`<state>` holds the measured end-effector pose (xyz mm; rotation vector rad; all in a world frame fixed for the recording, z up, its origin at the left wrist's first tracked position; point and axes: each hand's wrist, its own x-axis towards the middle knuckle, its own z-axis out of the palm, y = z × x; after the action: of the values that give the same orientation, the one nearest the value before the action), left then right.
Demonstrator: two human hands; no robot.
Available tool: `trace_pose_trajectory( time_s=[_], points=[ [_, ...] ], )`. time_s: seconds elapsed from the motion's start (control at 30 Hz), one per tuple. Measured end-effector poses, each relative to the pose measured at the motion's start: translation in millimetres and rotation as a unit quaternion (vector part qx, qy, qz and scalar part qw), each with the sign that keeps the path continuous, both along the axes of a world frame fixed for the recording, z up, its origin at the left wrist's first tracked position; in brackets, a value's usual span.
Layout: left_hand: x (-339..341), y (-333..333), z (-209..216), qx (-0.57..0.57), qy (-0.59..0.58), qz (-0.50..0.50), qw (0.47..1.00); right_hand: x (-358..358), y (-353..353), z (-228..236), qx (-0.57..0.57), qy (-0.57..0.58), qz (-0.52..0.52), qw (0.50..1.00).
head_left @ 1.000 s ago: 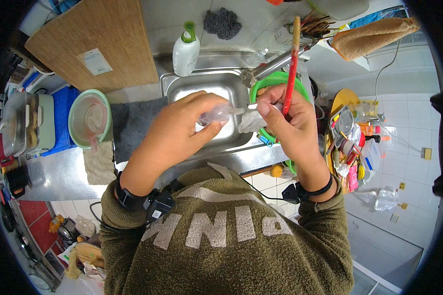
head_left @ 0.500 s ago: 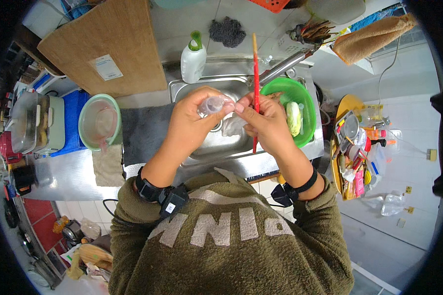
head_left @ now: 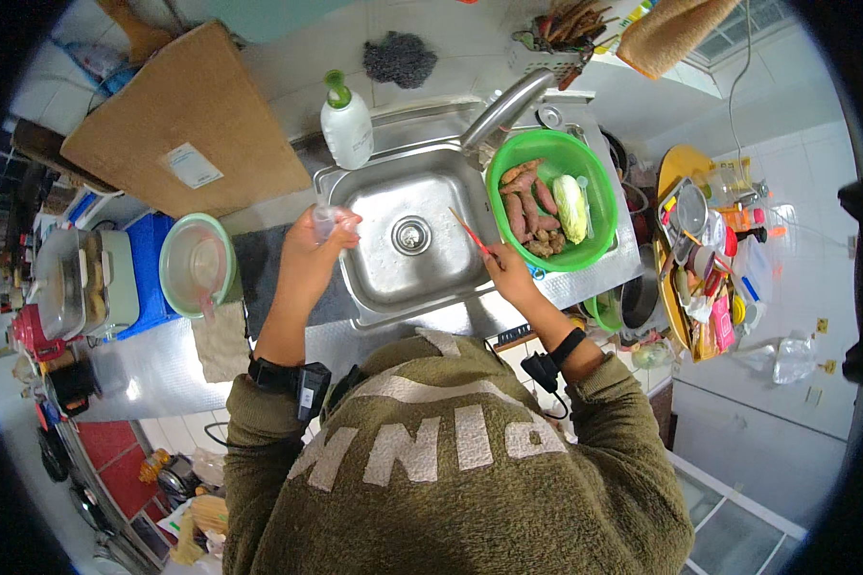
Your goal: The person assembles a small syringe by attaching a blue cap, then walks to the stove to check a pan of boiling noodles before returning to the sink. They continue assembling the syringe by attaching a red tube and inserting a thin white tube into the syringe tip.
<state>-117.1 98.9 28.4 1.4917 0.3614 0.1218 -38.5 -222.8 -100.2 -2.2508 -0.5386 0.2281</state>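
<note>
My left hand [head_left: 318, 238], at the left rim of the steel sink [head_left: 379, 264], is closed round a small clear plastic cup-like piece [head_left: 324, 220]. On the other side of the sink, my right hand [head_left: 508, 266] pinches a slim red stick [head_left: 471, 232] with a wood-coloured end, slanting over the basin. Just beyond that hand stands a bright green bowl [head_left: 599, 251] holding several reddish sweet potatoes [head_left: 520, 206], knobbly ginger-like roots [head_left: 545, 241] and a pale green cabbage [head_left: 571, 211].
A steel faucet [head_left: 508, 110] reaches over the sink's far right corner. Behind the sink stands a white pump bottle [head_left: 346, 132] with a green top. A pale green tub [head_left: 222, 278], a wooden board [head_left: 201, 115] and a dark mat [head_left: 268, 264] lie leftward. Crowded utensils [head_left: 705, 259] sit at right.
My hands were together above the sink and have parted, left hand leftward with the clear piece, right hand nearer me with the stick. The whole drain and the bowl's contents now show.
</note>
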Motion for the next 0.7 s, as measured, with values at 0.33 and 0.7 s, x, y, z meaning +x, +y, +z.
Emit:
trace_pose_trajectory(
  time_s=[0.33, 0.7],
  points=[
    [-11.3, 10.2, -22.9, 0.026, 0.011, 0.050, 0.998, -16.4, -49.4, -51.6, -0.336, -0.124, -0.020, 0.933],
    [-9.6, -18.9, -5.5, 0.006, 0.042, -0.019, 0.999, -13.7, -58.0, -57.7, -0.455, -0.150, 0.029, 0.877]
  ],
)
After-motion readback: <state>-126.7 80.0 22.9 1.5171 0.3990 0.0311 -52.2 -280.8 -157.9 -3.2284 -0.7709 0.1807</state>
